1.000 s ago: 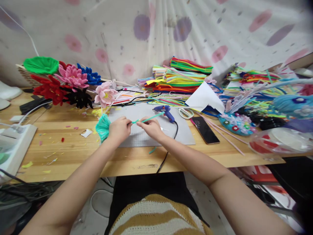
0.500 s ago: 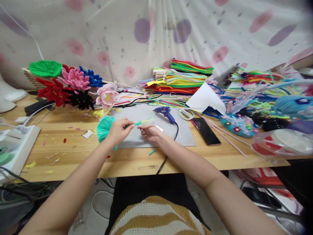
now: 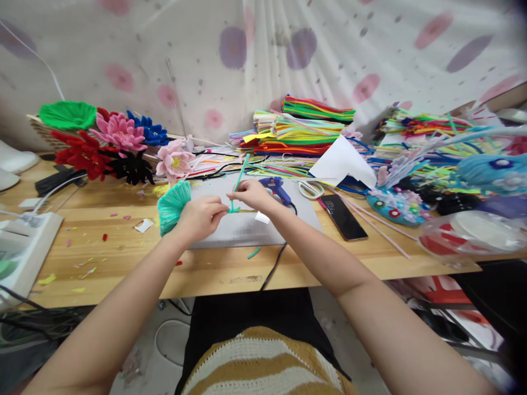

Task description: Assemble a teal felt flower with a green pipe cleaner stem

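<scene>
A teal pipe cleaner (image 3: 243, 170) stands up at a slant above the fingers of my right hand (image 3: 252, 195), which pinch it. My left hand (image 3: 201, 216) is closed, its fingertips gripping the teal end where short strands cross. Left of that hand, touching or just behind it, is a fan-shaped teal pipe-cleaner piece (image 3: 173, 208); whether its stem runs through the fist is hidden. Both hands are over a grey mat (image 3: 230, 237). Behind my right hand lies a blue glue gun (image 3: 280, 189), partly covered. A white paper scrap (image 3: 262, 218) is below the right wrist.
Pipe-cleaner flowers (image 3: 119, 131) stand back left, with bundled pipe cleaners (image 3: 304, 129) at the back. Scissors (image 3: 310, 189), a phone (image 3: 343, 216) and a decorated blue piece (image 3: 397, 206) lie right. A power strip (image 3: 39, 247) is at left; the glue-gun cord (image 3: 274, 266) crosses the front edge.
My right hand has moved up and turned over, palm now downward. The teal pipe cleaner now points upward between the hands. My left hand keeps its grip, with the fan-shaped piece still beside it.
</scene>
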Motion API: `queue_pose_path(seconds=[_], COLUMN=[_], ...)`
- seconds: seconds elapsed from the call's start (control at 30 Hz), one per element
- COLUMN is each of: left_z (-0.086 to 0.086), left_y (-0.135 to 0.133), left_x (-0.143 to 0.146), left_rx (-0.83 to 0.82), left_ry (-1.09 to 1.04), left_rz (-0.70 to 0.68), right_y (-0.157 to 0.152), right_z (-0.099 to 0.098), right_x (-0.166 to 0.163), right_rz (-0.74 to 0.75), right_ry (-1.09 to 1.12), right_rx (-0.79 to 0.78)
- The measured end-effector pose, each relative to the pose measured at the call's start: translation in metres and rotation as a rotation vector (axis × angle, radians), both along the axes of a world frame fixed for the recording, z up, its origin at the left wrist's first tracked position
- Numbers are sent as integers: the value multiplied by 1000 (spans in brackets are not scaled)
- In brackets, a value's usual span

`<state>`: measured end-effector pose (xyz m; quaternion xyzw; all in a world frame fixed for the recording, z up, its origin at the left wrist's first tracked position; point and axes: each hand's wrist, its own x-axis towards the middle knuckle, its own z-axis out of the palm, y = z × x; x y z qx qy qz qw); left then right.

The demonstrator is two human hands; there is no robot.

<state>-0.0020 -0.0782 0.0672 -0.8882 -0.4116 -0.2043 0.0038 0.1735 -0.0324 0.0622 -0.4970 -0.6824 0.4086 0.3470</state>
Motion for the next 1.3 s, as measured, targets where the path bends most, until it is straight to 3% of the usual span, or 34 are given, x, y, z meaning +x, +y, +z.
queue_pose_path(seconds=[0.07, 0.17, 0.23, 0.27, 0.33, 0.43, 0.53, 0.63, 0.7, 0.77, 0.93, 1.03, 1.13, 1.23, 1.3], left_z=[3, 3, 0, -3, -9, -15, -17, -16, -15, -14, -12, -15, -19, -22, -23], left_y=[0, -3, -4, -5, -7, -8, -10, -10, -9, -9, -14, -17, -18, -17, -16], left_x=[-2, -1, 2, 4, 7, 10, 9, 5, 2, 0, 2, 5, 7, 8, 9], left_rx=[-15, -28, -24, -19, -7, -2, 14, 41, 50, 62, 72, 41, 59, 101, 108], left_ry=[-105, -253, -318, -327, -286, -117, 56, 134, 114, 42, -230, -390, -395, -280, -169], left_rz=[-43, 17, 138, 215, 357, 443, 362, 163, 32, -28, 46, 109, 233, 364, 378], right_y=[7, 0, -14, -22, -37, -51, -49, -33, -21, -12, -16, -30, -47, -61, -65], right_z=[-5, -20, -31, -36, -43, -45, -34, -17, -10, -9, -26, -42, -56, -55, -42], right_x=[2, -2, -9, -12, -19, -21, -14, -3, 3, 5, 1, -4, -8, -8, -5], right_rz=[72, 145, 119, 61, -106, -228, -128, -48, -10, 34, 29, -56, -174, -226, -178], right_ry=[171, 454, 608, 665, 696, 474, 119, -93, -110, 6, 619, 860, 830, 526, 266], right_rx=[-260, -639, -774, -769, -613, -127, 259, 324, 192, -52, -713, -817, -615, -145, 160])
